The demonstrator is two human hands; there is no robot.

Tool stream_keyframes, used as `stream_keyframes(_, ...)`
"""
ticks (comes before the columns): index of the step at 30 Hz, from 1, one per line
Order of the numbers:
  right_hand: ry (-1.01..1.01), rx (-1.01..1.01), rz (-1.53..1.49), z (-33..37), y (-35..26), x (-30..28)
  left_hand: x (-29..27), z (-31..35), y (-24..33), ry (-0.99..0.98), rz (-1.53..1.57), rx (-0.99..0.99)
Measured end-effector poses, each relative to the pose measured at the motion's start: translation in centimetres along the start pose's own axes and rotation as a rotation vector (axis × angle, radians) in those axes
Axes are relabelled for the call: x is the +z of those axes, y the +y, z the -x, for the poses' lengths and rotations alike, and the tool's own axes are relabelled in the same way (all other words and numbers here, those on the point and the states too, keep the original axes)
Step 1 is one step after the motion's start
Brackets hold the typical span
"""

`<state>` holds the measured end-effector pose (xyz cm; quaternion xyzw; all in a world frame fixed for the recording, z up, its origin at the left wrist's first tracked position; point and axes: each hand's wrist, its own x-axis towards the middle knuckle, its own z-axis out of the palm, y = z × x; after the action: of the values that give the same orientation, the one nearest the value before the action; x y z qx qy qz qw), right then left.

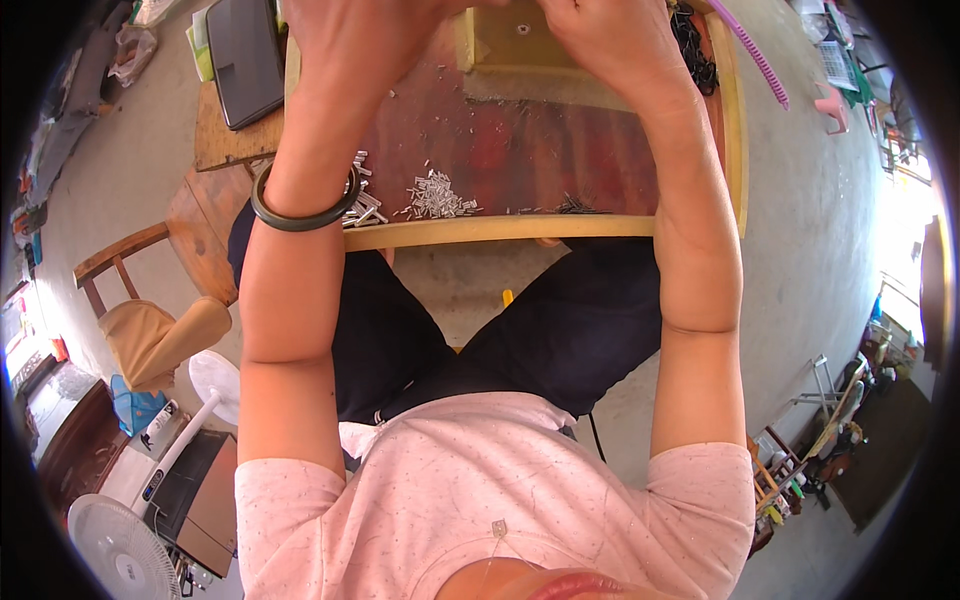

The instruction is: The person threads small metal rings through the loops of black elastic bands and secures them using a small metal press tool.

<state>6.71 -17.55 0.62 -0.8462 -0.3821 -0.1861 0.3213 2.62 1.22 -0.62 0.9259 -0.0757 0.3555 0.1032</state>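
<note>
Both my arms stretch forward over a red-brown worktable with a yellowish wooden rim (pixel 500 231). My left hand (pixel 365 45), below it a dark bangle (pixel 300 220) round the forearm, reaches the top edge of the view, and its fingertips are cut off. My right hand (pixel 605 45) is likewise cut off at the fingers. Between them is a yellowish-green box-like piece (pixel 525 45) with a small screw on its face; whether either hand touches it cannot be seen. Nearer me lie a heap of short silver pins (pixel 438 198), larger silver rods (pixel 368 208) and thin dark pins (pixel 578 205).
Black tangled cords (pixel 695 50) lie along the table's right side, with a purple coiled hose (pixel 757 55) beyond. At left are a dark flat tray-like object (pixel 245 65), a wooden chair (pixel 120 255) with a tan cloth, and a white fan (pixel 122 555). A pink stool (pixel 832 108) stands far right.
</note>
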Motion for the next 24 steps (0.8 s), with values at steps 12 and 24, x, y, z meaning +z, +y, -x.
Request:
stream_keyframes(12, -0.042, 0.04, 0.005, 0.03, 0.0, -0.1, -0.11, 0.22, 0.57, 0.074, 0.02, -0.002)
stream_keyframes(24, -0.055, 0.048, -0.031, 0.02, -0.17, -0.13, -0.2, 0.2, 0.21, 0.023, 0.027, -0.006)
